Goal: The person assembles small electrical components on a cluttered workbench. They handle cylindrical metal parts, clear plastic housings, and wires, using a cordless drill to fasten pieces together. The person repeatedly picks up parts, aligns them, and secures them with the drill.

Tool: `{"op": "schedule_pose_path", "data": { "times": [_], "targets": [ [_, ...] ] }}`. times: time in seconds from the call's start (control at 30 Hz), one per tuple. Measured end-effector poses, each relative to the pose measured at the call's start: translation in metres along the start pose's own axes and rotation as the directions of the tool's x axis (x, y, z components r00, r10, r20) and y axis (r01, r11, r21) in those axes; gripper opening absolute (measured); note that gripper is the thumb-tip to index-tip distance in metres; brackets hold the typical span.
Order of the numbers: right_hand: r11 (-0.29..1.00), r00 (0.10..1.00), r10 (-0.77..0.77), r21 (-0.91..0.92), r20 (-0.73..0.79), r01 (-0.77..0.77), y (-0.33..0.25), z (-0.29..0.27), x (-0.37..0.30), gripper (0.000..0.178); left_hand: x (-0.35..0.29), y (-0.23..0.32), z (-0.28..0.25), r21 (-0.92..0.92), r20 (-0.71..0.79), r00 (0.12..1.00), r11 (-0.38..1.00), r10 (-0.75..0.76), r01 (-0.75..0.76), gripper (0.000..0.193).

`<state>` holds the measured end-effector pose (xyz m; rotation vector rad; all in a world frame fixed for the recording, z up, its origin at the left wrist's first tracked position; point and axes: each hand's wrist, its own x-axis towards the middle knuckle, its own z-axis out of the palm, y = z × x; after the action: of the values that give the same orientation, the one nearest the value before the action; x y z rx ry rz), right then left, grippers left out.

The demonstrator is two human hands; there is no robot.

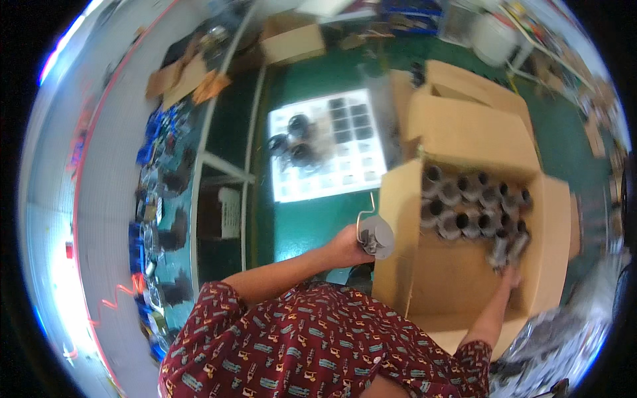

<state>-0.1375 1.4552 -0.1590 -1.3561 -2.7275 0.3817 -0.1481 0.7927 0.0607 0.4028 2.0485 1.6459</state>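
Note:
My left hand [346, 247] is closed around a grey cylindrical part [379, 237] with a flat round end and a thin bent metal rod, just left of the cardboard box. Inside the open cardboard box [397, 235], my right hand [510, 277] is closed at the lower end of another grey cylindrical part [516, 247], which lies tilted. Motion blurs those fingers a little. Beyond it, several similar grey cylinders [470, 224] are packed in rows, some showing dark round openings.
A white tray [332, 186] with rows of pockets lies on the green floor, holding a few dark round parts [300, 154]. Left of it runs a metal-framed bench [179, 219] with blue bins and small parts. Clear plastic wrapping [557, 338] lies right of the box.

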Motion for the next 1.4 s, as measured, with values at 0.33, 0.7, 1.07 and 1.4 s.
{"op": "schedule_pose_path", "data": {
  "times": [0.33, 0.7, 1.07, 1.4],
  "targets": [
    [0.99, 0.998, 0.036, 0.136, -0.043, -0.03, -0.012, -0.048, 0.01, 0.035, -0.171, -0.12, -0.052, 0.042, -0.459, 0.878, 0.984, -0.133, 0.171, 0.043],
    [0.839, 0.856, -0.452, -0.446, -0.25, 0.312, -0.173, -0.181, -0.104, 0.031, -0.372, -0.301, -0.106, -0.207, -0.947, 0.222, 0.97, -0.231, 0.127, 0.079],
    [0.492, 0.46, -0.863, -0.139, -0.212, 0.859, -0.459, -0.248, -0.297, 0.022, -0.416, -0.371, -0.296, -0.096, -0.968, -0.241, 0.992, -0.072, 0.087, 0.082],
    [0.161, 0.177, -0.984, 0.445, 0.006, 0.881, -0.644, -0.132, -0.528, 0.011, -0.411, -0.46, -0.438, -0.113, -0.894, -0.447, 0.945, 0.039, 0.307, 0.087]
  ]
}}
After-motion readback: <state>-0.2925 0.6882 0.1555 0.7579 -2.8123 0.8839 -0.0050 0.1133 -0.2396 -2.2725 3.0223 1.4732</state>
